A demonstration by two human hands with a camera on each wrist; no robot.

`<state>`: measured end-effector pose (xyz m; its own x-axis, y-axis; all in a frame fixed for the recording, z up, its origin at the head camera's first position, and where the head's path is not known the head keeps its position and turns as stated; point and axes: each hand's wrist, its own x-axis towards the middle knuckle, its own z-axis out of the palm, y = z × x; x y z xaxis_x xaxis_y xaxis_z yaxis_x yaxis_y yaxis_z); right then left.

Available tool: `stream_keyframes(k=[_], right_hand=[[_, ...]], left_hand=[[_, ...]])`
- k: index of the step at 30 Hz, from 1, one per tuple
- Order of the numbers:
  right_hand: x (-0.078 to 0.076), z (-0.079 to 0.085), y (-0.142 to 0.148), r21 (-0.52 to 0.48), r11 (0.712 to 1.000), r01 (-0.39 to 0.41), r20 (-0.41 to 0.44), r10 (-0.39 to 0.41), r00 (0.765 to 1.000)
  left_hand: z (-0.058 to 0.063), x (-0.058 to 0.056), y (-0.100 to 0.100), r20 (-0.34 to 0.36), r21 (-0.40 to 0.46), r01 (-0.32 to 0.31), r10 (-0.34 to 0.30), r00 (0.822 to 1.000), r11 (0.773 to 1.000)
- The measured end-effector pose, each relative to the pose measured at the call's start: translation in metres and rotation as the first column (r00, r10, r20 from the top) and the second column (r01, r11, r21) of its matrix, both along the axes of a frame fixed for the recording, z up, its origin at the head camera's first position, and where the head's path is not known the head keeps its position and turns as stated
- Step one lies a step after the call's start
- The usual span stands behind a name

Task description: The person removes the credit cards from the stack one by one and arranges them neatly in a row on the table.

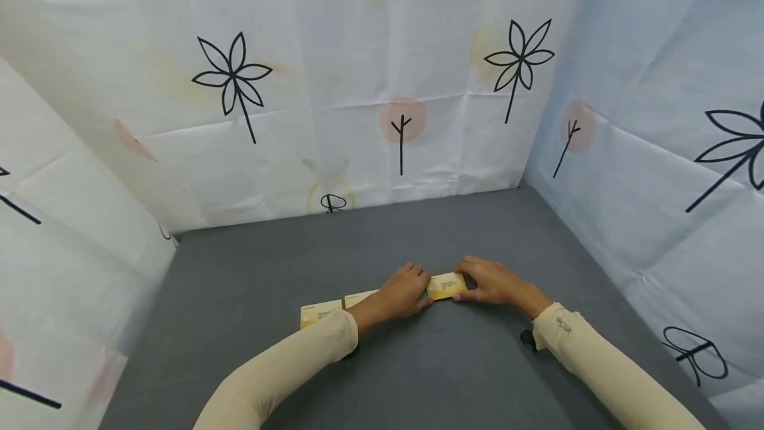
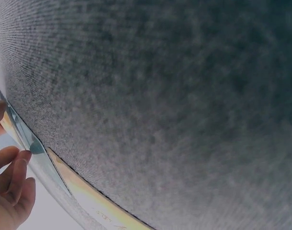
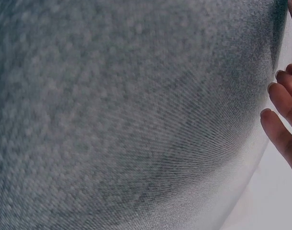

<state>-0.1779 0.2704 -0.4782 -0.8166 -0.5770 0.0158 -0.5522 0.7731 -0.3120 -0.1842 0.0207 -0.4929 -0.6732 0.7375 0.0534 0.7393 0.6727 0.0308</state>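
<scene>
A small yellow card (image 1: 446,286) with printing lies on the grey surface between both hands. My right hand (image 1: 491,282) holds its right end, thumb at the near edge and fingers at the far one. My left hand (image 1: 401,292) is bent over a blue card (image 2: 36,145), thumb and fingertips at its edges; the head view shows only a sliver of blue beside the yellow card. Leftward lie a pale card (image 1: 358,298), partly hidden by the left hand, and another yellow card (image 1: 319,312), partly covered by the sleeve. The right wrist view shows right-hand fingers (image 3: 282,105) at its edge.
The cards form a row across the grey cloth-covered table (image 1: 286,251). White fabric walls (image 1: 334,85) with printed plants stand behind and at both sides. A dark object (image 1: 528,340) shows beneath the right sleeve.
</scene>
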Motion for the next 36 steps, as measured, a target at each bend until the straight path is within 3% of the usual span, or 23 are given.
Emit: stream_keyframes(k=[12, 36], right_hand=[[-0.0050, -0.0008, -0.0026, 0.022, 1.000, 0.000, 0.011, 0.000, 1.000], [-0.0084, -0.0021, 0.0006, 0.029, 0.999, -0.020, -0.025, 0.021, 0.999]], left_hand=[[-0.0019, -0.0011, 0.0014, -0.009, -0.012, -0.029, 0.029, 1.000, 1.000], [-0.0049, -0.0018, 0.0048, -0.028, 0.003, -0.028, 0.028, 0.999, 1.000]])
